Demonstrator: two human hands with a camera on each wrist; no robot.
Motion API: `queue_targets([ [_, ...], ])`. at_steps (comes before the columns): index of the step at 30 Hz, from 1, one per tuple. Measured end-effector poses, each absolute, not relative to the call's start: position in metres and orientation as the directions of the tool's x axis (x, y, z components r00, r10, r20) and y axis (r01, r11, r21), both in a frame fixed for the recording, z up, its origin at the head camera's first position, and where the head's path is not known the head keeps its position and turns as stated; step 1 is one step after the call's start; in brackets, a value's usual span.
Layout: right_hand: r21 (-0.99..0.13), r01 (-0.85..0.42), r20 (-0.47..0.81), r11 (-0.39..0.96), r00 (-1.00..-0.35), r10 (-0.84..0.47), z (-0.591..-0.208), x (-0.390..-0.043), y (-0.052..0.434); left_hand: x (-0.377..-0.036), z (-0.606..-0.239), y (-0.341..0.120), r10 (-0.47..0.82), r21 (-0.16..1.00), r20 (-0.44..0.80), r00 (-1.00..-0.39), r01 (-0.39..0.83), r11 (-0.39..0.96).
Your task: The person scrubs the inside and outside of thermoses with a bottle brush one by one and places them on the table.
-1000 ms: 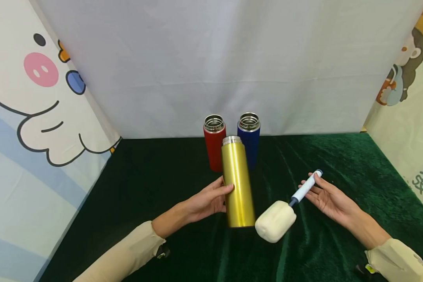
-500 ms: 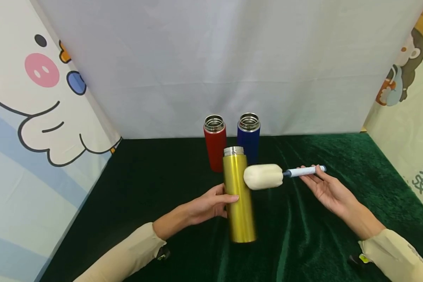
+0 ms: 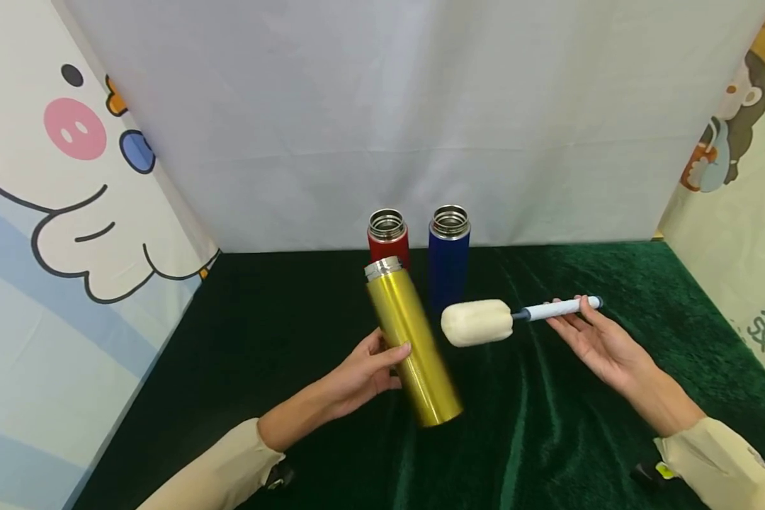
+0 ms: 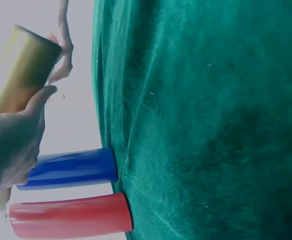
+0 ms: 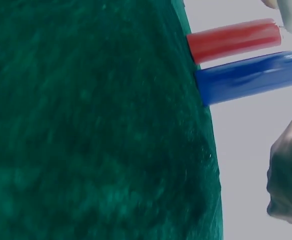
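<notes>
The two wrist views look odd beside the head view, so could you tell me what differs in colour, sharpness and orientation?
Head view: evenly lit, true colours, the gold flask slightly motion-blurred. Left wrist view: turned sideways, teal-tinted, the left hand near and soft. Right wrist view: also sideways, blurred throughout, the red flask and blue flask smeared.

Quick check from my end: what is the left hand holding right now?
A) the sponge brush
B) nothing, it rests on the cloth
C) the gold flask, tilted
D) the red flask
C: the left hand grips the gold flask, which leans with its open mouth up and to the left, while the right hand holds the sponge brush.
</notes>
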State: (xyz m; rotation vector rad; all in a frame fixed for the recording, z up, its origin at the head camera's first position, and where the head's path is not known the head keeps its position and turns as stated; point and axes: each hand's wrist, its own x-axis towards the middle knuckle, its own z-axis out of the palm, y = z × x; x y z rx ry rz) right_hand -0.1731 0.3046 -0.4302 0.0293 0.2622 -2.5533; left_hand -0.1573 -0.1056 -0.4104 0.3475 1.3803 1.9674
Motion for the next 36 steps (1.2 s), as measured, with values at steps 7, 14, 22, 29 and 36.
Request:
queue_targets([
  [7,-0.382,0.543,-0.032,-0.748,-0.816,-0.577,-0.428,-0.177,0.306,-0.15,-0.413,-0.122,0.538,0.855,-0.249,-0.805,-0.444,-0.268],
  [14,-0.56,0.514,-0.126,-0.649,-0.828,-0.547,-0.424,-0.18,0.292,-0.155,-0.414,-0.126,0.513,0.801,-0.311,-0.8,-0.511,-0.311],
  [22,-0.58,0.486,-0.1,-0.654,-0.839,-0.535,-0.414,-0.175,0.274,-0.162,-0.414,-0.117,0.496,0.779,-0.371,-0.785,-0.554,-0.294],
  [29,-0.44,0.564,-0.127,-0.699,-0.809,-0.573,-0.417,-0.18,0.283,-0.159,-0.413,-0.114,0.485,0.771,-0.375,-0.79,-0.556,-0.309],
  [36,-0.61,0.501,-0.087,-0.614,-0.812,-0.576,-0.422,-0.183,0.282,-0.159,-0.412,-0.114,0.493,0.725,-0.367,-0.789,-0.574,-0.38],
])
